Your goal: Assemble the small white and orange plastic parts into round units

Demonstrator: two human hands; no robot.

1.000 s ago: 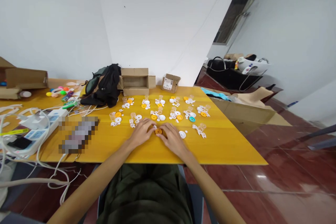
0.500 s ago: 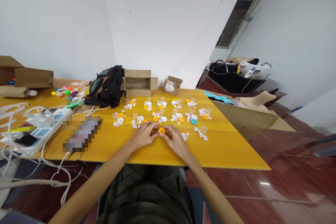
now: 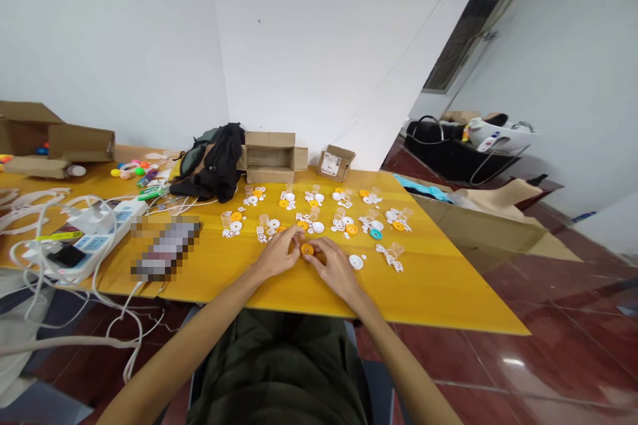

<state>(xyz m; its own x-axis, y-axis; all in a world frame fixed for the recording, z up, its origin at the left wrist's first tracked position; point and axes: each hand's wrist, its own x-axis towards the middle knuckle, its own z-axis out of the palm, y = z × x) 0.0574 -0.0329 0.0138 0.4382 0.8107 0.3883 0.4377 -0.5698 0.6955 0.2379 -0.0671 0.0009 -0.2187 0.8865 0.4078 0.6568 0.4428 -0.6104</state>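
Observation:
An orange plastic disc (image 3: 307, 250) with a small hole in its middle is held over the table by my right hand (image 3: 333, 264), thumb and fingers at its edge. Just left of the disc, my left hand (image 3: 280, 254) has its fingers bent together. Anything between them is too small to make out. On the table right of my right hand lies a white wheel-shaped disc (image 3: 355, 261). Farther right are a clear cup (image 3: 397, 250) and white cut-out pieces (image 3: 389, 258). Beyond my hands, several groups of clear cups, white pieces and orange discs (image 3: 351, 230) stand in rows, with one teal disc (image 3: 375, 234).
An open cardboard box (image 3: 270, 176) and a smaller box (image 3: 335, 163) stand at the wall beside a black bag (image 3: 219, 163). To the left are a pixelated phone-shaped object (image 3: 167, 249) and a white power strip (image 3: 107, 239) with tangled cables. A large carton (image 3: 458, 226) adjoins the table's right edge.
My left hand has drawn slightly away from the orange disc, while my right hand keeps it. The view has shifted a little left, and the white disc by my right hand shows more fully.

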